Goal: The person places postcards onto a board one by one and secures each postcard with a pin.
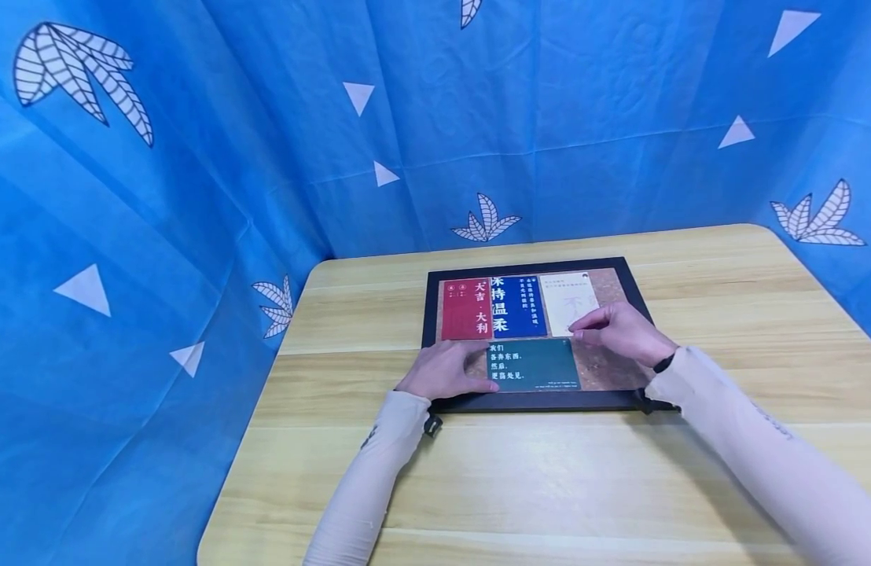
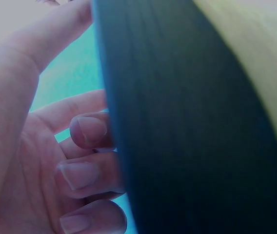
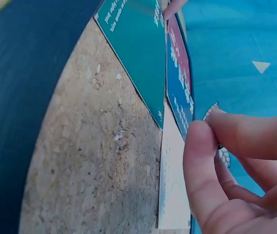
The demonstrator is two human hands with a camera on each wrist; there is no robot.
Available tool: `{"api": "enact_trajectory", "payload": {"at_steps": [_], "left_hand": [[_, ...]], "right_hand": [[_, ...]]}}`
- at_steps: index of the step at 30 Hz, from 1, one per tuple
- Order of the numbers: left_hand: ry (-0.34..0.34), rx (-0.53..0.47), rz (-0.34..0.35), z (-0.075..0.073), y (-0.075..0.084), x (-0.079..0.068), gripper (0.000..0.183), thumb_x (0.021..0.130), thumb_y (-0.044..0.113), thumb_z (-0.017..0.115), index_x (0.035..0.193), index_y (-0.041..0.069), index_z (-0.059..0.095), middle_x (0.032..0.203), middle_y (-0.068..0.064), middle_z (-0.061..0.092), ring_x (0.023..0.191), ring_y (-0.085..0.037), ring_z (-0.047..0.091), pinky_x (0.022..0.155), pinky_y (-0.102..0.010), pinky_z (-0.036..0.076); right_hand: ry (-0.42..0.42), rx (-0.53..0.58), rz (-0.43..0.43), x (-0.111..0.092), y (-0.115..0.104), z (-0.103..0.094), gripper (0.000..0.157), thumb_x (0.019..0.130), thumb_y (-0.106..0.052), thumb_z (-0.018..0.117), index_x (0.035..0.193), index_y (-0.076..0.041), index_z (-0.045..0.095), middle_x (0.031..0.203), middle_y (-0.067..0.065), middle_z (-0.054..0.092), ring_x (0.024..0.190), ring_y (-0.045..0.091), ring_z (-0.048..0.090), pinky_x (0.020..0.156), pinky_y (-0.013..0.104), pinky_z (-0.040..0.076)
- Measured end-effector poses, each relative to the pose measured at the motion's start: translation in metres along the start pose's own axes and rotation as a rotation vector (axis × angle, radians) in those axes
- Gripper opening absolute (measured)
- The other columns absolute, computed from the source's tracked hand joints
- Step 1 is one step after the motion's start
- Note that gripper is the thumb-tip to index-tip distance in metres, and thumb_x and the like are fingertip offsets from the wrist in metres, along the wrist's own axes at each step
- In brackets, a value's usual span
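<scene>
A corkboard with a black frame (image 1: 520, 402) lies on the table, bearing a red card (image 1: 464, 310), a blue card (image 1: 520, 306), a white card (image 1: 566, 295) and a green card (image 1: 533, 365). My left hand (image 1: 442, 369) rests at the green card's left end, fingers at its top corner and thumb at its bottom corner. In the left wrist view the frame hides those fingertips. Just right of the white card's lower end, my right hand (image 1: 622, 334) pinches a tiny dark pin-like piece (image 3: 220, 146) between thumb and index finger; the fingertips mostly hide it.
Bare cork (image 3: 104, 161) shows at the board's right side. The pale wooden table (image 1: 549, 479) extends around the board. A blue patterned curtain (image 1: 570, 141) hangs behind the table and along its left side.
</scene>
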State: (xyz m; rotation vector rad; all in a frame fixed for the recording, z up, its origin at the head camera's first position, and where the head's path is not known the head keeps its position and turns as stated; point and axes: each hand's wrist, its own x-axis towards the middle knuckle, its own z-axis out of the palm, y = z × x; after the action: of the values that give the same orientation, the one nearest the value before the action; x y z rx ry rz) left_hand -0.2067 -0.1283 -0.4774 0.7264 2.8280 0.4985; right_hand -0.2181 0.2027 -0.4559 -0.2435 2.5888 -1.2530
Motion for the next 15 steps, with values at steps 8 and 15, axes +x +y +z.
{"api": "enact_trajectory", "payload": {"at_steps": [8,15], "left_hand": [[-0.005,0.006,-0.006,-0.0009,-0.0001,-0.0002,0.082,0.079,0.062,0.082,0.151,0.034,0.053,0.142,0.006,0.063,0.129,-0.016,0.056,0.106,-0.045,0.053],[-0.012,0.008,-0.009,-0.0014,-0.0007,0.0002,0.083,0.08,0.064,0.081,0.152,0.034,0.052,0.142,0.005,0.064,0.128,-0.016,0.057,0.107,-0.045,0.053]], "right_hand": [[-0.002,-0.013,-0.06,0.0041,-0.0032,0.0061,0.021,0.096,-0.01,0.071,0.114,-0.001,0.078,0.113,0.018,0.078,0.101,0.021,0.066,0.08,0.021,0.051],[0.014,-0.068,-0.048,0.0085,-0.0052,0.0098,0.013,0.093,-0.01,0.075,0.103,-0.005,0.082,0.105,0.013,0.08,0.104,0.026,0.063,0.087,0.031,0.045]]}}
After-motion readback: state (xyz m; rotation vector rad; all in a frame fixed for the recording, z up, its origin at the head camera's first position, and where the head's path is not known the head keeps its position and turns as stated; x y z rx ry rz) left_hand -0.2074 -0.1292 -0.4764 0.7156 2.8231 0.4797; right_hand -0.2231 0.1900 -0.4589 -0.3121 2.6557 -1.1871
